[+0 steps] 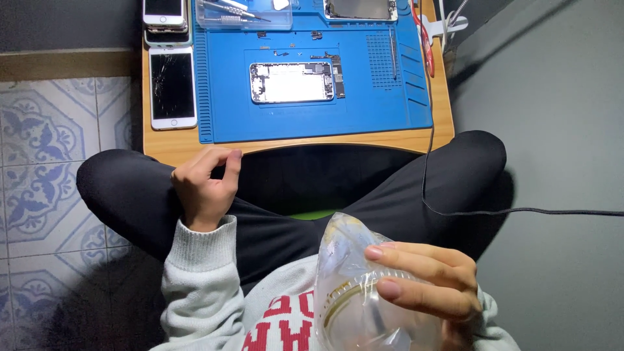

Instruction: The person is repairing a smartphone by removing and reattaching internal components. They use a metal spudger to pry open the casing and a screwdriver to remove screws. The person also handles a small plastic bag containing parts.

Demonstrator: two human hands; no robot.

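Note:
My right hand [426,279] grips a clear plastic bag [354,286] close to my chest; something round and pale shows through it, too blurred to name. My left hand [205,185] hovers over my left knee by the table's near edge, fingers curled with thumb and forefinger pinched together; whether anything tiny sits between them I cannot tell. On the blue work mat [364,110] lies an opened phone body [292,82] with its insides showing.
A low wooden table [422,138] carries the mat. A white phone with a cracked screen [172,88] lies left of the mat, more phones [166,19] stacked behind it. A clear tool box [244,16], tweezers [392,52] and red-handled cutters [424,32] sit at the back. A black cable [520,210] crosses my right knee.

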